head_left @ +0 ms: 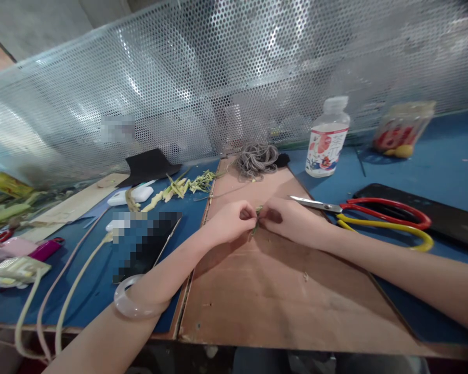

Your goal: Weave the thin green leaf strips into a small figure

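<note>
Over the brown wooden board, my two hands meet, fingertips nearly touching. My left hand and my right hand both pinch a small green plaited strand, whose lower end shows beneath the fingers. Most of the strand is hidden by the fingers. Scissors with one red and one yellow handle lie just right of my right hand, their blades pointing towards it. Behind my hands rests a loose coil of grey cord at the board's far end. A pale bangle circles my left forearm.
A labelled plastic bottle and a clear jar stand at the back right. A dark phone lies under the scissors' handles. Left are another phone, cables and a plaited green-yellow strip. Perforated metal sheet closes the back.
</note>
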The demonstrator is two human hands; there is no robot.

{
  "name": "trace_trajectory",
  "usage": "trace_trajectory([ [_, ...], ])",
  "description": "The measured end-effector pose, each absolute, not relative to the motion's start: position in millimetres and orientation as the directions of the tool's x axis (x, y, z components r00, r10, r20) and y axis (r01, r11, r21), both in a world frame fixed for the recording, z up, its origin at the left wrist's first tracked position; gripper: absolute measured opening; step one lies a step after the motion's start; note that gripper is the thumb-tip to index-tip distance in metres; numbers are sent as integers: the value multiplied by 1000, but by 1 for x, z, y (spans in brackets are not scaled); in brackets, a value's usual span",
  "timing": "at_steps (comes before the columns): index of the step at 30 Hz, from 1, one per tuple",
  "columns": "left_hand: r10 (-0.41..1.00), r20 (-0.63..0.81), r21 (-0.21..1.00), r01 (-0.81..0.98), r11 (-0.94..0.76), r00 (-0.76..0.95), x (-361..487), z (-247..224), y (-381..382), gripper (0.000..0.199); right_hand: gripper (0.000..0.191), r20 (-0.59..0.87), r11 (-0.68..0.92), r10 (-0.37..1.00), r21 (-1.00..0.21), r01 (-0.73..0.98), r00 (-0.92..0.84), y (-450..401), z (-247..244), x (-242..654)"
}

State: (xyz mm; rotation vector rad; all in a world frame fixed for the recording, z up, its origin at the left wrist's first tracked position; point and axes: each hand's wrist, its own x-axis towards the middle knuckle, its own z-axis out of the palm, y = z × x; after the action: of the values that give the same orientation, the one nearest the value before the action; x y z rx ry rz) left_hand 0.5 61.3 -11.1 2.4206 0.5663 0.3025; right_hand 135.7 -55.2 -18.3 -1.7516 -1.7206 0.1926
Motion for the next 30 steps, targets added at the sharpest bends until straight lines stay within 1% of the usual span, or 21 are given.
trace_trajectory([
  [9, 478, 50, 670, 326, -667, 877, 1, -11, 60, 12, 7, 329, 39, 930, -529, 848, 163, -56, -15, 135],
  [13, 453, 59, 699, 287, -655, 890, 0, -7, 58, 16, 8, 333, 64, 931, -552, 831, 149, -55, -19, 136],
  [18, 405, 67, 704, 244, -667, 912, 0, -2, 56, 11, 7, 349, 93, 927, -563, 821, 134, -53, -23, 139],
  [22, 430, 55, 703, 271, -658, 901, -1, -1, 55, 11, 8, 349, 84, 926, -566, 820, 146, -53, -23, 139],
  [27, 439, 50, 711, 276, -647, 897, -1, -1, 56, 11, 15, 337, 94, 930, -599, 795, 144, -54, -22, 139],
  [30, 435, 59, 714, 267, -648, 898, -1, -1, 57, 11, 14, 354, 119, 928, -587, 801, 121, -54, -22, 140],
])
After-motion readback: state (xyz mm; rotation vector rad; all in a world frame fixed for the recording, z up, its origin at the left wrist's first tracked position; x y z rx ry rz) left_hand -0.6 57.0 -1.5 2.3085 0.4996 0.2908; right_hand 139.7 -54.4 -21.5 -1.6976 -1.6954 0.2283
